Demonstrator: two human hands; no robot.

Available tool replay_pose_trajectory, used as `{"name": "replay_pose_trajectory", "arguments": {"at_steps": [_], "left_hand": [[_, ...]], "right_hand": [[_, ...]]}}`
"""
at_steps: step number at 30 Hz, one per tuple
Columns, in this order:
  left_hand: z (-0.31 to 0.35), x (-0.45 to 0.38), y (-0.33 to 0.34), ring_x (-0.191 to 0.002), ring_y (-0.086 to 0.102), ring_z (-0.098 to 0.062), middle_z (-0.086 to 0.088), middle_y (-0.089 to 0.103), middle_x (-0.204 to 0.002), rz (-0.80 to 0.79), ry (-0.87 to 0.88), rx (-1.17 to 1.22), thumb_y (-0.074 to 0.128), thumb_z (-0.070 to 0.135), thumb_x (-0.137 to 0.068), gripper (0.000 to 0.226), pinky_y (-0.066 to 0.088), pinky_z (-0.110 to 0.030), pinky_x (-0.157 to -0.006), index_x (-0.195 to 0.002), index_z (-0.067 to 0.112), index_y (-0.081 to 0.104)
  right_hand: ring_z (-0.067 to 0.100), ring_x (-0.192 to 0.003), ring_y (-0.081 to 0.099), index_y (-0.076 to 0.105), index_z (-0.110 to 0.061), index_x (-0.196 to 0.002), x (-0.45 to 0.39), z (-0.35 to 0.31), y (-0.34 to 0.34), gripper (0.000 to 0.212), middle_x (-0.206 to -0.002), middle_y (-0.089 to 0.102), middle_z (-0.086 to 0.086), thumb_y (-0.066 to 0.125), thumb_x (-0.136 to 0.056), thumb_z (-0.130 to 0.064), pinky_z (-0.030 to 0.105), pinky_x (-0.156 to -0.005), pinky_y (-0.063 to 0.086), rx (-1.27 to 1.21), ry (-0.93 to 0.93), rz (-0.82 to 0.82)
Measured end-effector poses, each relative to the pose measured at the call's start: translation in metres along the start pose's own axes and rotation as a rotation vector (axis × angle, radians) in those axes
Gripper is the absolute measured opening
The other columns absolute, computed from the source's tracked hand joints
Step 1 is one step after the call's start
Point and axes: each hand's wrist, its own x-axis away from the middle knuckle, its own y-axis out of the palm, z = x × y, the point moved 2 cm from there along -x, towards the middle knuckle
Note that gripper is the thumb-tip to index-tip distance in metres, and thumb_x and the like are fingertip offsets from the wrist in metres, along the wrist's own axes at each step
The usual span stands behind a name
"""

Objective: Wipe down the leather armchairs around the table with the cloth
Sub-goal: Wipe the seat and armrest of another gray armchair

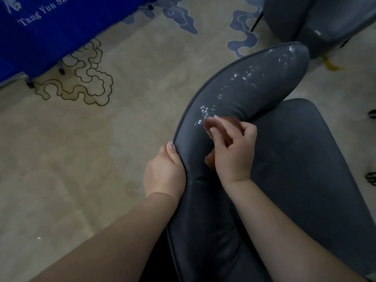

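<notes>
A grey leather armchair fills the lower right of the head view. Its curved padded armrest runs up toward the top right, speckled with white wet spots. My right hand holds a small brown cloth against the top of the armrest, just below the nearest spots; most of the cloth is hidden under the fingers. My left hand grips the outer edge of the same armrest, thumb lying along its piped seam.
A second grey armchair stands at the top right. A table draped in blue cloth with white lettering occupies the top left. Beige carpet with blue and black cloud patterns covers the floor.
</notes>
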Motion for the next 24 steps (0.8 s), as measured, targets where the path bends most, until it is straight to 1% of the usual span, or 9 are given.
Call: {"name": "replay_pose_trajectory", "arguments": {"at_steps": [3, 5, 7, 10, 13, 16, 19, 21, 24], "left_hand": [[-0.002, 0.0, 0.001, -0.09, 0.057, -0.04, -0.018, 0.065, -0.094, -0.003, 0.008, 0.024, 0.02, 0.042, -0.101, 0.045, 0.033, -0.034, -0.068, -0.108, 0.018, 0.059], [-0.002, -0.001, 0.001, -0.088, 0.058, -0.039, -0.016, 0.065, -0.093, -0.025, 0.01, 0.013, 0.019, 0.042, -0.101, 0.045, 0.035, -0.035, -0.068, -0.111, 0.02, 0.057], [0.0, -0.002, 0.001, -0.089, 0.059, -0.038, -0.015, 0.066, -0.094, -0.061, 0.017, -0.024, 0.017, 0.042, -0.1, 0.044, 0.035, -0.036, -0.068, -0.12, 0.024, 0.053], [0.002, -0.001, 0.001, -0.093, 0.06, -0.036, -0.013, 0.066, -0.1, -0.114, 0.019, -0.046, 0.016, 0.044, -0.1, 0.046, 0.037, -0.035, -0.069, -0.127, 0.026, 0.048], [0.005, -0.006, -0.004, -0.1, 0.059, -0.035, -0.013, 0.065, -0.107, -0.174, 0.005, 0.055, 0.016, 0.046, -0.099, 0.051, 0.039, -0.035, -0.075, -0.12, 0.02, 0.054], [0.023, -0.042, -0.002, -0.109, 0.055, -0.035, -0.019, 0.062, -0.116, -0.244, 0.022, 0.131, 0.017, 0.041, -0.102, 0.055, 0.038, -0.035, -0.083, -0.115, 0.007, 0.059], [0.052, -0.078, 0.007, -0.115, 0.052, -0.034, -0.021, 0.059, -0.123, -0.327, 0.07, 0.161, 0.019, 0.038, -0.104, 0.054, 0.034, -0.032, -0.085, -0.121, 0.003, 0.056], [0.055, -0.088, 0.015, -0.113, 0.053, -0.035, -0.02, 0.06, -0.119, -0.307, 0.112, 0.171, 0.021, 0.04, -0.103, 0.052, 0.036, -0.032, -0.084, -0.118, 0.005, 0.057], [0.045, -0.089, 0.02, -0.104, 0.056, -0.033, -0.016, 0.063, -0.109, -0.279, 0.107, 0.234, 0.024, 0.041, -0.102, 0.05, 0.038, -0.032, -0.081, -0.11, 0.009, 0.061]], "right_hand": [[0.008, -0.106, 0.047, 0.069, -0.027, -0.118, -0.024, -0.005, 0.007, 0.031, -0.114, 0.037, -0.005, 0.069, -0.087, -0.025, 0.002, -0.097, 0.028, 0.006, 0.029, 0.033], [0.007, -0.107, 0.047, 0.067, -0.028, -0.12, -0.02, -0.008, 0.007, 0.033, -0.115, 0.037, -0.005, 0.068, -0.088, -0.028, 0.005, -0.097, 0.032, 0.019, 0.043, 0.029], [0.009, -0.106, 0.049, 0.067, -0.03, -0.121, 0.003, -0.007, 0.003, 0.034, -0.115, 0.038, -0.005, 0.068, -0.087, -0.03, 0.02, -0.099, 0.043, 0.033, 0.022, 0.028], [0.011, -0.106, 0.053, 0.068, -0.033, -0.117, 0.037, -0.004, -0.003, 0.032, -0.114, 0.039, -0.01, 0.069, -0.086, -0.034, 0.037, -0.088, 0.054, 0.0, 0.008, -0.004], [0.011, -0.105, 0.055, 0.069, -0.038, -0.112, 0.02, -0.01, -0.002, 0.03, -0.111, 0.038, -0.013, 0.065, -0.082, -0.043, 0.037, -0.087, 0.054, -0.007, 0.009, -0.005], [0.017, -0.103, 0.057, 0.07, -0.036, -0.11, -0.004, -0.014, 0.005, 0.027, -0.111, 0.039, -0.01, 0.069, -0.083, -0.035, 0.04, -0.088, 0.053, 0.025, 0.049, 0.006], [0.013, -0.107, 0.053, 0.067, -0.037, -0.115, 0.011, -0.013, 0.002, 0.031, -0.112, 0.04, -0.008, 0.066, -0.084, -0.037, 0.027, -0.099, 0.045, 0.05, 0.043, 0.052], [0.012, -0.108, 0.05, 0.066, -0.038, -0.117, 0.033, -0.015, -0.001, 0.034, -0.114, 0.039, -0.007, 0.062, -0.084, -0.045, 0.017, -0.101, 0.038, 0.083, -0.014, 0.049], [0.017, -0.107, 0.051, 0.069, -0.035, -0.113, 0.039, -0.02, -0.001, 0.029, -0.115, 0.044, -0.002, 0.064, -0.086, -0.042, 0.025, -0.1, 0.04, 0.121, -0.113, 0.014]]}}
